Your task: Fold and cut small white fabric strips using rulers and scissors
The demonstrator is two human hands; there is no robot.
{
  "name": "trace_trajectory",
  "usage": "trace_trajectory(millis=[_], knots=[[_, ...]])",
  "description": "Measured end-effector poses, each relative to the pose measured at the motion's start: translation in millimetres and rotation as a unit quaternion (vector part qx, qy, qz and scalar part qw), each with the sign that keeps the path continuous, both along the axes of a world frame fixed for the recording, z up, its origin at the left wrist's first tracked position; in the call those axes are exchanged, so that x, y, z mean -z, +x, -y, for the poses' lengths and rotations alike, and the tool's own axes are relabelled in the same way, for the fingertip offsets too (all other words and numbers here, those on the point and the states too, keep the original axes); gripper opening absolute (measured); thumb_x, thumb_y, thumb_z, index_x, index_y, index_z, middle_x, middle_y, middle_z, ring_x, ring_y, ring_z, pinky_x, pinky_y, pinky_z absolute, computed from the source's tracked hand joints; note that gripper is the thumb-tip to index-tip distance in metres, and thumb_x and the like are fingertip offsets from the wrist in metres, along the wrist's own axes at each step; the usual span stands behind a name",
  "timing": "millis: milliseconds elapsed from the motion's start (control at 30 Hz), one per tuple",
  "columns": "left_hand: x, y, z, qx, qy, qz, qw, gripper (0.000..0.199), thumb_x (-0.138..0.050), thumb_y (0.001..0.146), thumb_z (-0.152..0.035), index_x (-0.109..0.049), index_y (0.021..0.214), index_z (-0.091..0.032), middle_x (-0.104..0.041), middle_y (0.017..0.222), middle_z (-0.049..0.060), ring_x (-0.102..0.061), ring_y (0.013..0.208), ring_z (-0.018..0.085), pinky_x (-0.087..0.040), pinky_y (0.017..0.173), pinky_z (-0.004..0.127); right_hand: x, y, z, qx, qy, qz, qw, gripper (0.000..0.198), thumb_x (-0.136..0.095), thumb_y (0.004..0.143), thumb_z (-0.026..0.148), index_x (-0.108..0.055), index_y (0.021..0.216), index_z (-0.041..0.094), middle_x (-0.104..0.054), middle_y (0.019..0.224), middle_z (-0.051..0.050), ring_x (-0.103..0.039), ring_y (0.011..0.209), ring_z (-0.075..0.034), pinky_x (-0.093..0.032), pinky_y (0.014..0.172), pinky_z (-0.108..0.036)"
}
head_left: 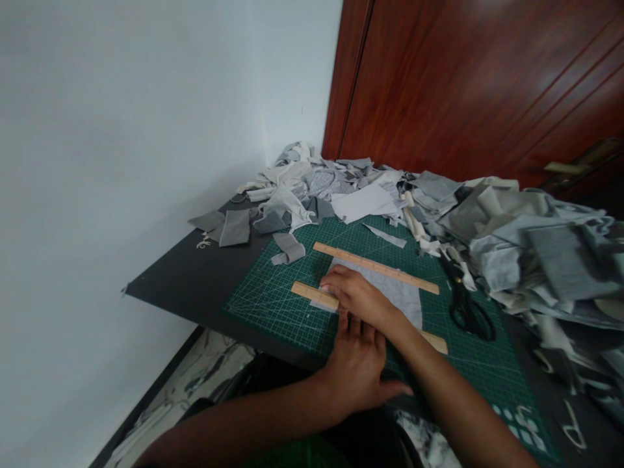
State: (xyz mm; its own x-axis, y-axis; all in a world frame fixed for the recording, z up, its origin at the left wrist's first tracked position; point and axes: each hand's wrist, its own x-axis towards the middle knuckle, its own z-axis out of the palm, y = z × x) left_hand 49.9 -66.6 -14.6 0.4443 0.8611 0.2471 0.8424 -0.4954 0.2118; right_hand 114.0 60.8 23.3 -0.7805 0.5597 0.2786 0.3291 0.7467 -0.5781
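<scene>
A light grey fabric piece (404,299) lies flat on the green cutting mat (277,318). One wooden ruler (380,267) rests across its far edge, and a second wooden ruler (305,290) crosses its near edge. My left hand (359,364) presses on the near ruler with fingers stretched out and thumb spread to the right. Reaching over it, my right hand (355,292) is closed by the left part of that ruler, its fingertips at the fabric's left edge. What those fingers hold is too small to make out.
Black scissors (468,312) lie on the mat's right side. Fabric scraps (322,182) are heaped along the back, with a taller fabric pile (511,240) at the right. A grey strip (288,248) lies at the mat's far left. A wall (146,130) and wooden door (463,84) border the table.
</scene>
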Motion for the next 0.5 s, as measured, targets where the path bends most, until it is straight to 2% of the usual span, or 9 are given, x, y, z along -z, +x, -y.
trace_trajectory(millis=[300, 500], knots=[[-3.4, -0.9, -0.4, 0.004, -0.016, 0.009, 1.000, 0.103, -0.050, 0.085, -0.085, -0.050, 0.146, -0.002, -0.053, 0.146, 0.030, -0.047, 0.137, 0.047, -0.021, 0.120, 0.065, -0.6, 0.5, 0.8, -0.001, 0.008, 0.010, 1.000, 0.021, -0.050, 0.103, 0.015, -0.069, 0.095, 0.019, -0.064, 0.097, -0.007, -0.062, 0.091, -0.021, -0.051, 0.085, -0.034], [-0.6, -0.2, -0.7, 0.002, -0.013, 0.011, 1.000, 0.107, -0.049, 0.084, -0.087, -0.047, 0.148, -0.002, -0.053, 0.146, 0.030, -0.048, 0.136, 0.047, -0.021, 0.119, 0.066, -2.4, -0.5, 1.6, -0.001, 0.016, 0.022, 1.000, 0.021, -0.052, 0.100, 0.008, -0.070, 0.095, 0.017, -0.064, 0.095, -0.006, -0.062, 0.089, -0.020, -0.050, 0.083, -0.031]])
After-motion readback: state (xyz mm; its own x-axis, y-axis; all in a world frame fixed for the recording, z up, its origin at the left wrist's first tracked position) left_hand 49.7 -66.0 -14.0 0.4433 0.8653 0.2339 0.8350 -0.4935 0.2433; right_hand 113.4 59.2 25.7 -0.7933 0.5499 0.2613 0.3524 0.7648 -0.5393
